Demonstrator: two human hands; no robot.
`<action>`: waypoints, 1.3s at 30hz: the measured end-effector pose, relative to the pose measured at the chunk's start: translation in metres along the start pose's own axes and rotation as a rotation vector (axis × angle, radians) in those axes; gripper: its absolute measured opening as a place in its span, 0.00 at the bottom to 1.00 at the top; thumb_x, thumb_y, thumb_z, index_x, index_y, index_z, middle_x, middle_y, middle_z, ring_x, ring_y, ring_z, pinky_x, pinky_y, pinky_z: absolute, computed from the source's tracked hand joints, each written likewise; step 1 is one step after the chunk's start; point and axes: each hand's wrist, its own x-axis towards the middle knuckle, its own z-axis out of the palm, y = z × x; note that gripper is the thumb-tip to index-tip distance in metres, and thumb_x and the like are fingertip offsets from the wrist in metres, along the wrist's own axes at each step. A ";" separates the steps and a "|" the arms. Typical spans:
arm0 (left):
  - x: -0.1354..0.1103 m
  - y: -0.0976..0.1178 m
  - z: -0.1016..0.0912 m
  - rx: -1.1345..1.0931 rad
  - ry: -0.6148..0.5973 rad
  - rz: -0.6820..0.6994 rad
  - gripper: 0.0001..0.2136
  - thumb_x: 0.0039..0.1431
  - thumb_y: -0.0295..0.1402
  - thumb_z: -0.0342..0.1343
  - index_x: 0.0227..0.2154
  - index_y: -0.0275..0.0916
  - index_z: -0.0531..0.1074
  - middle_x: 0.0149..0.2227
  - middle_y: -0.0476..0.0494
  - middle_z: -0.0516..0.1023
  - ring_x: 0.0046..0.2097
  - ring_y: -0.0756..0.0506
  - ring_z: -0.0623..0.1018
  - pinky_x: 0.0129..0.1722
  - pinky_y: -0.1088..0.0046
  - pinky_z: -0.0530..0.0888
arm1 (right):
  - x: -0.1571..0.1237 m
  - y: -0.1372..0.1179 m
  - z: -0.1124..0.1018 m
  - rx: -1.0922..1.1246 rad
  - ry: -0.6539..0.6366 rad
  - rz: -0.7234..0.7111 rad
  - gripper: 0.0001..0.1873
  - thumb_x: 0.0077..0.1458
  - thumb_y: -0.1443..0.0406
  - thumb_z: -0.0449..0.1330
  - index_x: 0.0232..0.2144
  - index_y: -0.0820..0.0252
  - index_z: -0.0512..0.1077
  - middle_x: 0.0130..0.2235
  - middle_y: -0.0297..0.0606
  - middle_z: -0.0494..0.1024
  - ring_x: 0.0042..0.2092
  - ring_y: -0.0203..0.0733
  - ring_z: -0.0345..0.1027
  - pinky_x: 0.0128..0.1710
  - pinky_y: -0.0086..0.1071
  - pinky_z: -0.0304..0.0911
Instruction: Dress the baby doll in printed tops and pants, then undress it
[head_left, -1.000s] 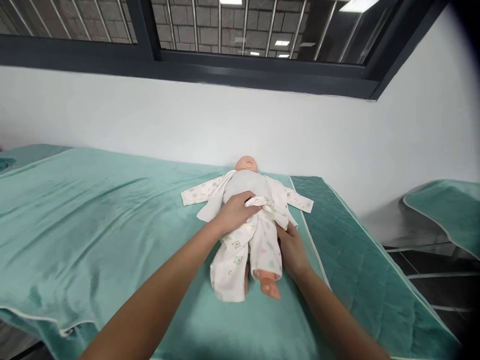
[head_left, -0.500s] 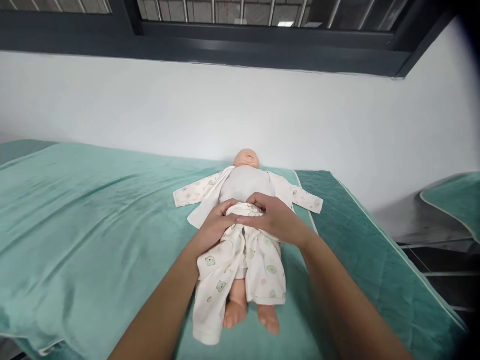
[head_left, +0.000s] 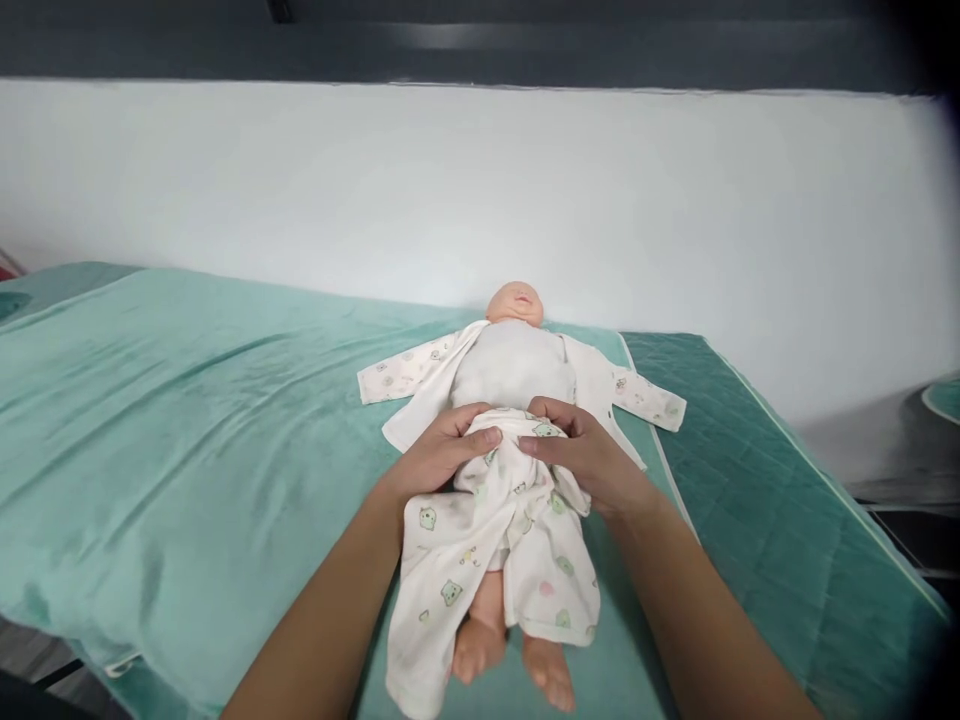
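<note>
A baby doll (head_left: 516, 303) lies on its back, head toward the wall and bare feet toward me. White printed baby trousers (head_left: 450, 580) lie bunched over its hips and legs; one trouser leg reaches past a foot. My left hand (head_left: 446, 450) pinches the waistband on the left side, thumb on top. On the right side my right hand (head_left: 581, 450) grips the waistband the same way, its thumb near the middle. A white printed jacket (head_left: 409, 370) is spread open under the doll, sleeves out to both sides. The doll's middle is pale grey.
Light green cloth (head_left: 187, 450) covers the bed, with folds on the left. A darker quilted green pad (head_left: 780, 530) lies along the right. Behind the doll's head rises a white wall (head_left: 450, 190), topped by a dark window frame (head_left: 450, 45).
My thumbs, which met at the middle of the waistband, are now apart. The waistband is gathered differently between my hands. The view has tilted down and moved closer.
</note>
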 end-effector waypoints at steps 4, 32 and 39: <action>0.000 -0.003 0.002 0.012 0.077 0.038 0.16 0.55 0.45 0.61 0.40 0.39 0.74 0.31 0.51 0.73 0.30 0.51 0.71 0.32 0.77 0.67 | -0.002 0.000 0.006 -0.043 0.011 -0.013 0.16 0.51 0.55 0.65 0.30 0.58 0.64 0.26 0.27 0.64 0.26 0.31 0.55 0.26 0.25 0.51; -0.002 -0.007 0.006 0.153 0.232 0.146 0.14 0.49 0.40 0.66 0.33 0.37 0.72 0.28 0.53 0.73 0.30 0.52 0.70 0.31 0.79 0.68 | -0.009 -0.013 0.009 -0.295 -0.103 -0.023 0.21 0.48 0.59 0.67 0.45 0.59 0.75 0.40 0.36 0.79 0.41 0.44 0.71 0.40 0.33 0.65; -0.003 -0.005 0.009 0.081 0.202 0.145 0.14 0.51 0.42 0.64 0.33 0.37 0.72 0.28 0.52 0.72 0.29 0.53 0.70 0.29 0.79 0.67 | -0.004 -0.003 0.004 -0.096 -0.048 0.013 0.18 0.49 0.65 0.63 0.45 0.59 0.75 0.34 0.33 0.78 0.35 0.40 0.70 0.35 0.31 0.63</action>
